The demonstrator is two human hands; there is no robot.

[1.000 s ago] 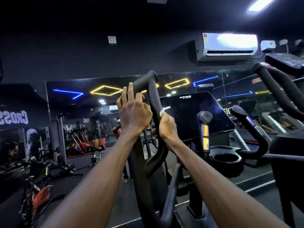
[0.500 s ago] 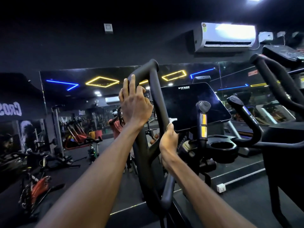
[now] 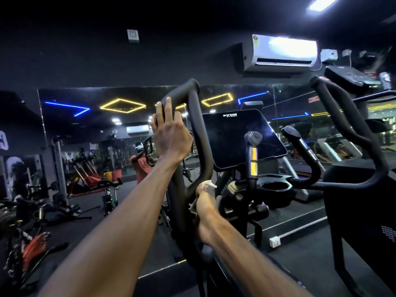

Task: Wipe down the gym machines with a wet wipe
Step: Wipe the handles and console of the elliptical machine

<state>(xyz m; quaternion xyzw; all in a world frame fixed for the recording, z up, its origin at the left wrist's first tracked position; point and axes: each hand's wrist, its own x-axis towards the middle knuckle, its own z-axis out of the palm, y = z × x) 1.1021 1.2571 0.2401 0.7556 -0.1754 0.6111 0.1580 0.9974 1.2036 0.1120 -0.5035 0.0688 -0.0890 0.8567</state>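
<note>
Wiping step in hand. The left hand [image 3: 171, 136] is gripping the top of the looped handlebar [image 3: 198, 125], fingers curled around it. The right hand [image 3: 204, 207] is pressing one white wet wipe [image 3: 207, 183] against the loop's lower right limb, fingers closed on it. Next move, judged: carrying the wipe onto unwiped tubing, console [image 3: 242, 138] and two short inner grips. One cup holder [image 3: 276, 186] lies right.
</note>
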